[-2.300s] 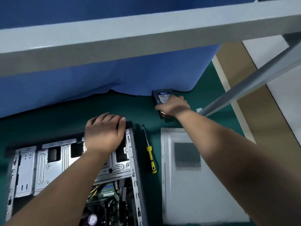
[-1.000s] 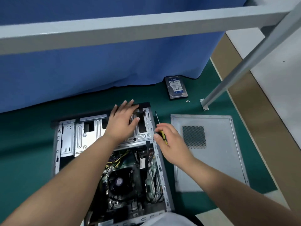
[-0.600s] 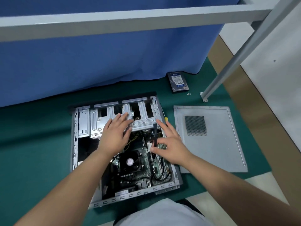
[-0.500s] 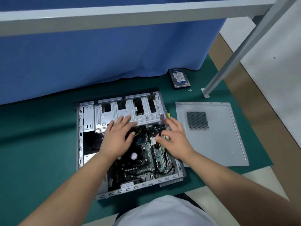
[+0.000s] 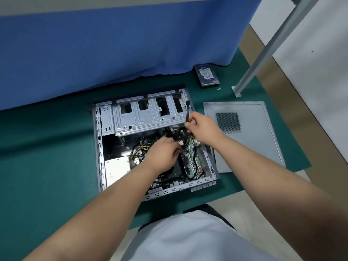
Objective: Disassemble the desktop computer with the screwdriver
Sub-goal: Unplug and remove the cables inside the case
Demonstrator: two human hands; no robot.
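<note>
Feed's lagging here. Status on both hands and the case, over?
Right hand pinching a black cable above the open computer case. Left hand down on the motherboard connectors, grip unclear. Screwdriver not in sight.

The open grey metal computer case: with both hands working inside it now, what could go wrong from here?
1. The right hand pinches a flat black cable in the open grey metal computer case; a hard pull might damage its plug.
2. The left hand works at a small white connector on the green motherboard; a slip may scratch it.
3. The tiny silver screws lie loose near the black hard drive and could get lost.
</note>
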